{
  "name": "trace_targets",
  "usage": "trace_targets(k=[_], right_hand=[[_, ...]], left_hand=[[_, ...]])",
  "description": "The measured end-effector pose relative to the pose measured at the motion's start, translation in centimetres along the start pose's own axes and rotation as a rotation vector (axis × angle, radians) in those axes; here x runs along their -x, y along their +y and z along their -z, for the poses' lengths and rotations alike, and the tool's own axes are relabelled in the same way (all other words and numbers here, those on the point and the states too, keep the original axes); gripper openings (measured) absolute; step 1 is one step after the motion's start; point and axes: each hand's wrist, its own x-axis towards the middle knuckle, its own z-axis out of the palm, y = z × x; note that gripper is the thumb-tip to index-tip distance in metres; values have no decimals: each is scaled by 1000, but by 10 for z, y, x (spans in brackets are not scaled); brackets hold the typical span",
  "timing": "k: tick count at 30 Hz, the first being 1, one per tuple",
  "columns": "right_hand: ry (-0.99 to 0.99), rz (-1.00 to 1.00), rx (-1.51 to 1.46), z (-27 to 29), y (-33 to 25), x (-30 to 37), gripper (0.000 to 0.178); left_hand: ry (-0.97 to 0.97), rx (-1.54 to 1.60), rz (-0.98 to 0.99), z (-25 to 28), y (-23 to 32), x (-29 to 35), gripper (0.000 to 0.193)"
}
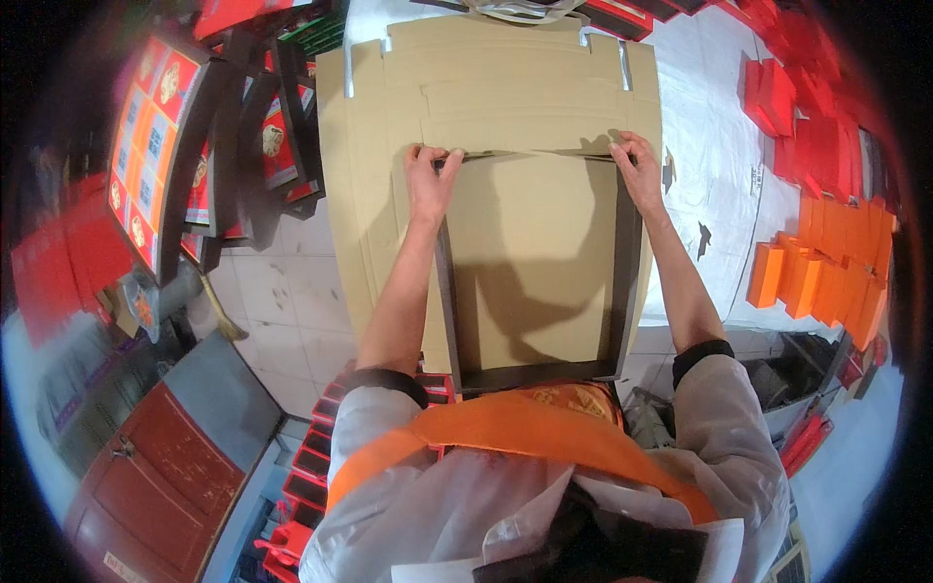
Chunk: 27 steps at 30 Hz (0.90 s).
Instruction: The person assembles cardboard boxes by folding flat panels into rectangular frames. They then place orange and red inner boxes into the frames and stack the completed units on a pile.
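Observation:
A dark, shallow rectangular frame [625, 272] lies on a flat brown cardboard sheet [515, 73], its near side close to my waist. Cardboard shows through its middle, with my shadow across it. At the frame's far left corner, my left hand [428, 185] is closed, thumb and fingers pinching the edge. My right hand [639, 175] pinches the far right corner the same way. Between the two hands the far edge looks thin, and the cardboard beyond it is creased.
Dark-sided boxes with red and orange printed faces [155, 141] are stacked at the left. Red boxes [821, 155] and orange boxes [802, 277] stand at the right beside a white sheet [714, 126]. A reddish-brown door panel [155, 476] is at lower left.

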Motion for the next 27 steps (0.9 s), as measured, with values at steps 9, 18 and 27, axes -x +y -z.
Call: trace_targets(k=[9,18,27], right_hand=[[51,-340,-292,-4,-11,2,67],[13,-349,-907,15,30,7,39],[-866,-211,18,71,-51,-29,51]], left_hand=[[4,388,276,2,4,0,62],[116,266,-194,1,-3,18,37],[36,2,-250,12,-31,17,39]])
